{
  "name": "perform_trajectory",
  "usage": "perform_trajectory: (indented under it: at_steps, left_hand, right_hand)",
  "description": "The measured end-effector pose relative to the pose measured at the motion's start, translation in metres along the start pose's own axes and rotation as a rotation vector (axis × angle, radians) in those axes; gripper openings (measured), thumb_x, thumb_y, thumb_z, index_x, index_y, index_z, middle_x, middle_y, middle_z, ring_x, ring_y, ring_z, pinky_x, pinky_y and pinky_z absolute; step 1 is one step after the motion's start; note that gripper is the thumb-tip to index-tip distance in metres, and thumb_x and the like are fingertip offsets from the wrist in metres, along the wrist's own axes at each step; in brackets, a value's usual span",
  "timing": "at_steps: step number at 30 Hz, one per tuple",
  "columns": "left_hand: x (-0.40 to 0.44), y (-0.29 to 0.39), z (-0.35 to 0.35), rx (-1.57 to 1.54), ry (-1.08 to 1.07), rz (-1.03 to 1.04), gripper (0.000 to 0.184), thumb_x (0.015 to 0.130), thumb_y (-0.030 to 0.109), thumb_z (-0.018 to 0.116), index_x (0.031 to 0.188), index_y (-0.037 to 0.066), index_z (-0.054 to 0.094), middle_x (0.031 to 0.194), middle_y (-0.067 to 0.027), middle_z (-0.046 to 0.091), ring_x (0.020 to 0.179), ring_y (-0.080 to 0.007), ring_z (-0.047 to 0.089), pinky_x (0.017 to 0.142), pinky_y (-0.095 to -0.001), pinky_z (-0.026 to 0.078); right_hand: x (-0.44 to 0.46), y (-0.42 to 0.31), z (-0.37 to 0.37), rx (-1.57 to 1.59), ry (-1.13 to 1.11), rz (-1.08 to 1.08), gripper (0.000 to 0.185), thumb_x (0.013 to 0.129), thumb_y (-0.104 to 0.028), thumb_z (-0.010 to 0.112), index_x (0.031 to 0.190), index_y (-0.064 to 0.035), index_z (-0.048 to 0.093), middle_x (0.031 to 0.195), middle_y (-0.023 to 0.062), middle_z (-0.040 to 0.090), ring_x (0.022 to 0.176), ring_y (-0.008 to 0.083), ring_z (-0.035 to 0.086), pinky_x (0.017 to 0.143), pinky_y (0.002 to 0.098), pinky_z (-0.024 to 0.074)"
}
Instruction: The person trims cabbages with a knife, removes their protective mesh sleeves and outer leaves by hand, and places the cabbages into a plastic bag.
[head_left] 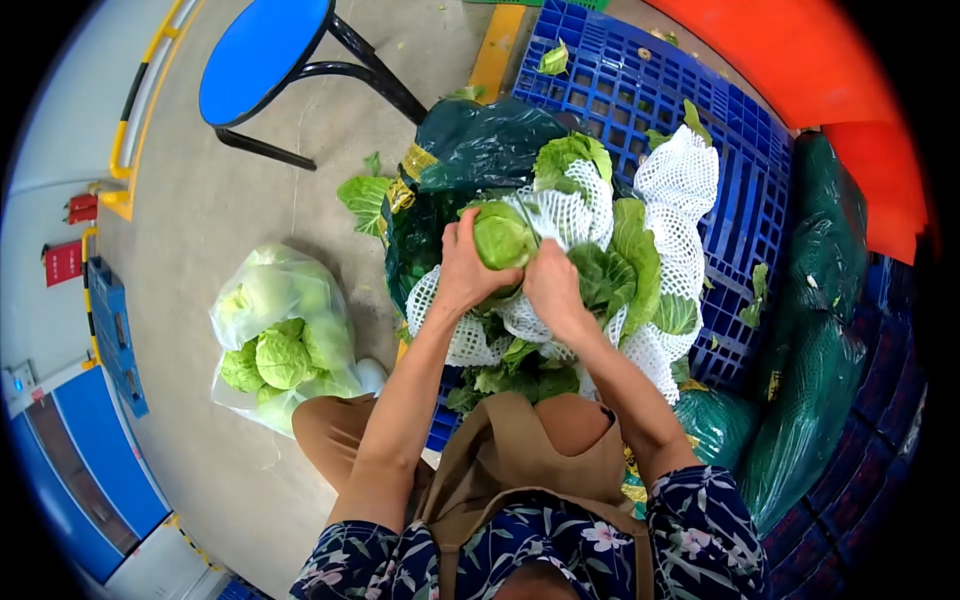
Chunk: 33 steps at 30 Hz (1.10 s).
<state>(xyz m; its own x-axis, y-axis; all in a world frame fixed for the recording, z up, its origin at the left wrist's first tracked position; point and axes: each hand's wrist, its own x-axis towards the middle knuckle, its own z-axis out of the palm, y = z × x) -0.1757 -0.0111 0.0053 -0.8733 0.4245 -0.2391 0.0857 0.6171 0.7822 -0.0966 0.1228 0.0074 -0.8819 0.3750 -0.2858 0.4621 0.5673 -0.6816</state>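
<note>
A green cabbage (503, 236) sits in my left hand (470, 268), whose fingers and thumb wrap round its left side and underside. Close against its right side, my right hand (552, 286) is closed on a knife (526, 212); only a thin strip of blade shows and the handle is hidden in the fist. Around both hands lie white foam net sleeves (663, 240) and loose cabbage leaves (632, 245). Behind the cabbage, a dark green plastic bag (485, 140) gapes open.
To the left, a clear plastic bag (245, 300) of trimmed cabbages (283, 358) stands on the floor. A blue stool (265, 60) is at the upper left. Blue plastic pallets (740, 150) lie beneath the leaves. Filled green bags (815, 370) line the right side.
</note>
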Motion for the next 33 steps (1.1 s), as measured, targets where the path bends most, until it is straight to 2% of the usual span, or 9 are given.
perform_trajectory:
  at_steps: [3, 5, 8, 13, 22, 25, 27, 29, 33]
  left_hand:
    - [-0.008, -0.010, -0.004, -0.133, 0.067, -0.129, 0.100, 0.052, 0.033, 0.085, 0.133, 0.005, 0.032, 0.124, -0.0231, 0.044, 0.118, -0.0373, 0.044, 0.099, -0.0427, 0.039]
    - [-0.013, -0.013, -0.004, -0.339, 0.102, -0.198, 0.098, 0.054, 0.032, 0.084, 0.131, 0.001, 0.033, 0.126, -0.0242, 0.045, 0.118, -0.0343, 0.046, 0.098, -0.0424, 0.040]
    - [-0.008, -0.013, -0.006, -0.212, 0.095, -0.177, 0.102, 0.057, 0.030, 0.085, 0.135, -0.001, 0.027, 0.126, -0.0203, 0.049, 0.115, -0.0294, 0.051, 0.097, -0.0372, 0.042]
    - [-0.004, -0.006, 0.006, -0.067, 0.126, -0.230, 0.101, 0.054, 0.031, 0.084, 0.134, 0.001, 0.028, 0.120, -0.0272, 0.046, 0.111, -0.0399, 0.049, 0.094, -0.0444, 0.043]
    - [-0.016, 0.015, 0.024, 0.116, 0.213, -0.143, 0.100, 0.056, 0.030, 0.082, 0.135, 0.003, 0.027, 0.118, -0.0267, 0.044, 0.109, -0.0423, 0.047, 0.092, -0.0464, 0.042]
    - [-0.022, -0.023, 0.012, 0.005, 0.216, -0.084, 0.097, 0.061, 0.027, 0.082, 0.136, 0.004, 0.025, 0.122, -0.0234, 0.046, 0.111, -0.0366, 0.050, 0.091, -0.0436, 0.044]
    - [-0.020, -0.029, -0.003, -0.304, 0.121, -0.161, 0.094, 0.065, 0.026, 0.081, 0.137, 0.004, 0.025, 0.124, -0.0208, 0.047, 0.113, -0.0322, 0.050, 0.092, -0.0404, 0.045]
    - [-0.016, -0.037, -0.011, -0.605, 0.095, -0.194, 0.089, 0.067, 0.019, 0.081, 0.136, 0.003, 0.027, 0.127, -0.0168, 0.046, 0.113, -0.0251, 0.051, 0.091, -0.0364, 0.045]
    - [-0.025, -0.065, -0.019, -0.927, 0.129, -0.349, 0.092, 0.072, 0.019, 0.078, 0.143, 0.006, 0.022, 0.128, -0.0146, 0.046, 0.110, -0.0273, 0.055, 0.095, -0.0370, 0.046]
  right_hand:
    - [-0.009, 0.029, 0.022, -0.279, 0.070, 0.039, 0.016, 0.080, -0.002, 0.058, 0.091, 0.0035, 0.047, 0.083, 0.0278, 0.059, 0.073, 0.0454, 0.062, 0.065, 0.0543, 0.0490]
    - [-0.002, 0.025, 0.020, -0.281, 0.032, 0.047, 0.016, 0.080, -0.002, 0.057, 0.091, 0.0030, 0.047, 0.083, 0.0266, 0.059, 0.070, 0.0442, 0.063, 0.062, 0.0531, 0.0502]
    - [0.001, 0.018, 0.026, -0.286, -0.003, -0.031, 0.014, 0.081, -0.003, 0.055, 0.090, 0.0023, 0.045, 0.081, 0.0254, 0.059, 0.064, 0.0417, 0.063, 0.055, 0.0483, 0.0521]
    - [-0.002, 0.018, 0.030, -0.324, 0.007, -0.058, 0.013, 0.081, -0.002, 0.054, 0.087, 0.0018, 0.045, 0.078, 0.0246, 0.059, 0.063, 0.0403, 0.064, 0.054, 0.0460, 0.0527]
    - [0.032, 0.034, 0.016, -0.352, -0.301, 0.030, 0.014, 0.082, -0.003, 0.054, 0.092, 0.0060, 0.048, 0.082, 0.0273, 0.064, 0.072, 0.0419, 0.066, 0.062, 0.0481, 0.0544]
    - [0.042, 0.035, 0.033, -0.373, -0.261, 0.109, 0.018, 0.082, -0.003, 0.055, 0.095, 0.0076, 0.049, 0.082, 0.0268, 0.065, 0.077, 0.0424, 0.066, 0.067, 0.0488, 0.0540]
    - [0.039, 0.039, 0.041, -0.326, -0.220, 0.165, 0.021, 0.080, -0.003, 0.058, 0.096, 0.0081, 0.051, 0.085, 0.0267, 0.065, 0.080, 0.0442, 0.064, 0.072, 0.0495, 0.0527]
    - [0.042, 0.045, 0.029, -0.246, -0.232, 0.079, 0.021, 0.079, -0.005, 0.057, 0.095, 0.0071, 0.053, 0.084, 0.0272, 0.063, 0.078, 0.0435, 0.063, 0.069, 0.0489, 0.0516]
    - [0.029, 0.013, -0.013, 0.055, -0.240, 0.057, 0.018, 0.076, -0.005, 0.056, 0.091, 0.0048, 0.053, 0.084, 0.0287, 0.060, 0.077, 0.0436, 0.060, 0.070, 0.0508, 0.0469]
